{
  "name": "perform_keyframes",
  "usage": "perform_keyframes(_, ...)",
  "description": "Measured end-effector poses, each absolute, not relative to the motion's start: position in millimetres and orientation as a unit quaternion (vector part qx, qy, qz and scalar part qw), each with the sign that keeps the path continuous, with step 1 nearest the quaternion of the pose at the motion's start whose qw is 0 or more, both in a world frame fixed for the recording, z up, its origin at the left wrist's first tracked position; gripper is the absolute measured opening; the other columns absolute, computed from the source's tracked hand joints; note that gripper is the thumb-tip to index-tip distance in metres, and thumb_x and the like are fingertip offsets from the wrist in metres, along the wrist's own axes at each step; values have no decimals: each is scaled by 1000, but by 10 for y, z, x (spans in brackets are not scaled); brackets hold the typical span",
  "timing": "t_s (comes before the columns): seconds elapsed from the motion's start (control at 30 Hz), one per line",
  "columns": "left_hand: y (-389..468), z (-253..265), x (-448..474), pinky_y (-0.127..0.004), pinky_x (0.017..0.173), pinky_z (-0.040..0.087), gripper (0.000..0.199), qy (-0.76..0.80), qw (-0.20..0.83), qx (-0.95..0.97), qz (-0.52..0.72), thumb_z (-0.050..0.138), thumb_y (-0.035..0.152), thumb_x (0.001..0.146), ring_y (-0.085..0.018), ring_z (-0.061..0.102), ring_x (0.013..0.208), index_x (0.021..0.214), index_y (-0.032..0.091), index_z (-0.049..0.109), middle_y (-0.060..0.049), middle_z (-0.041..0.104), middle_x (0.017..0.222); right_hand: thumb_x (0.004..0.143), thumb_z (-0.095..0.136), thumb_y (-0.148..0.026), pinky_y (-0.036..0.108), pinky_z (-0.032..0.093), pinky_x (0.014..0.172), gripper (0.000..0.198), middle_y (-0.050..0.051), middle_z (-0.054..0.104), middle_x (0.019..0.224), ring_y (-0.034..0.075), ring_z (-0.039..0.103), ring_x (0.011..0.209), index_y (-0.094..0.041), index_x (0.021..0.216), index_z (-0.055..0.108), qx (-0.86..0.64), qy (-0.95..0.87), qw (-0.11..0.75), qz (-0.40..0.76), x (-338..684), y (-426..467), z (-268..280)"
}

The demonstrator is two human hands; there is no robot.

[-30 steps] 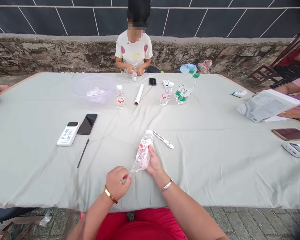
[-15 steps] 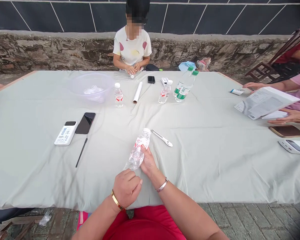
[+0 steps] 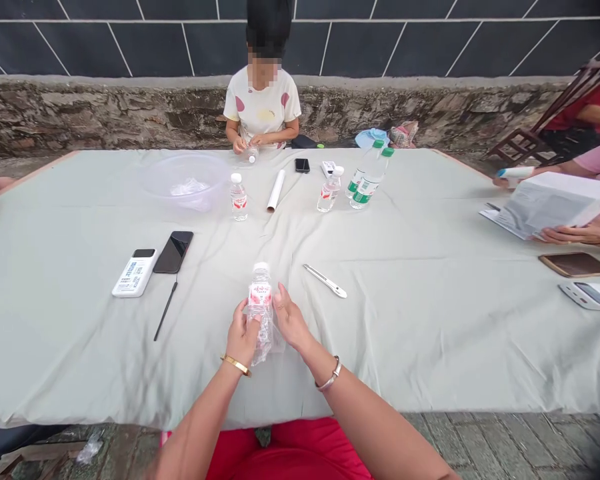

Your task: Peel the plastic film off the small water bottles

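Observation:
In front of me a clear plastic bottle [image 3: 261, 293] with a white cap and a red-and-white label points cap-first away from me. Clear plastic film clings around its lower part and trails off towards me. My left hand [image 3: 243, 333] grips the bottle from the left, thumb across its front. On the other side my right hand [image 3: 291, 319] is held with its fingers stretched out, close beside the bottle; whether it touches the film I cannot tell. A white utility knife [image 3: 326, 281] lies on the cloth to the right of the bottle.
On the grey tablecloth [image 3: 410, 333] are a phone [image 3: 174, 252], a white power bank [image 3: 135, 273], a translucent basin [image 3: 150, 180] with crumpled film, a film roll [image 3: 276, 191], small bottles [image 3: 239, 198] and green-capped bottles [image 3: 367, 183]. A person opposite handles another bottle; one at right holds a white booklet [image 3: 555, 200].
The bottle has moved left and come more in line with me. My left hand, a fist at the film before, now grips the bottle. My right hand has loosened from it.

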State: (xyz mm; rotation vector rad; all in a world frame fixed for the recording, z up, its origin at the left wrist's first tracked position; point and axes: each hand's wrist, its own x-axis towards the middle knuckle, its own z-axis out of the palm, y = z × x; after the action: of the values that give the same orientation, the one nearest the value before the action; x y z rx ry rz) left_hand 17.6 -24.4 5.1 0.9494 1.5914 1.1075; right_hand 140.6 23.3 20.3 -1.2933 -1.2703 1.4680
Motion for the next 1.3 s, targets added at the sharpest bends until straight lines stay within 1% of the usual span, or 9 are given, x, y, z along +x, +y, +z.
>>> perform_keyframes(0.07,-269,10,163,-28,55,47,60,709,400,408,414,48,51,81,-14,56,56,130,18,38,2,55,71,78,52,-62,33,41,72,53,4,64,85,21,59,79,-23,114,52,-558,-578,338,490,1431,223,272)
perform_keyframes(0.13,-290,-28,134,-28,52,44,58,743,337,423,394,45,50,83,-14,53,52,130,17,38,5,49,65,76,57,-57,28,36,59,39,-1,57,66,16,51,59,-22,93,56,-577,-636,261,441,1409,198,293)
perform_keyframes(0.27,-325,-49,91,-28,53,44,55,755,298,441,383,41,50,85,-14,53,53,130,18,38,5,46,66,85,46,-44,24,26,51,34,-5,41,53,11,37,51,-22,61,40,-532,-690,233,432,1320,169,192)
perform_keyframes(0.43,-345,2,67,-28,55,43,57,778,310,423,345,36,49,86,-16,54,54,133,18,34,6,46,62,89,39,-33,26,21,51,30,-4,40,51,12,34,48,-22,61,38,-601,-700,205,326,1459,173,48)
perform_keyframes(0.57,-357,29,63,-29,56,43,57,782,314,434,318,33,50,87,-17,54,54,133,17,35,6,47,61,88,45,-35,27,25,54,28,-1,50,56,14,43,52,-22,64,48,-635,-680,159,330,1660,178,45)
perform_keyframes(0.67,-370,18,73,-30,57,44,57,778,305,450,315,36,50,85,-17,55,55,131,16,36,5,50,65,86,47,-42,27,33,60,21,2,61,79,16,53,67,-24,88,58,-616,-645,270,364,1660,222,86)
perform_keyframes(0.77,-378,-21,88,-31,58,46,58,776,299,457,316,40,50,84,-17,59,58,131,17,36,1,56,75,77,59,-53,27,35,63,37,3,61,87,17,54,74,-25,101,56,-580,-625,353,386,1502,296,97)
perform_keyframes(0.93,-368,-102,82,-31,56,46,52,769,288,469,325,40,49,85,-19,62,63,128,20,38,-2,60,81,88,44,-47,25,25,53,33,-3,49,56,12,41,52,-22,69,51,-544,-706,232,389,1290,382,-12)
perform_keyframes(1.3,-305,-54,22,-31,60,43,45,762,318,493,274,39,46,85,-21,61,66,119,18,43,-1,59,73,93,36,-36,27,21,53,29,3,57,62,15,49,55,-21,74,53,-655,-712,140,211,1482,379,-115)
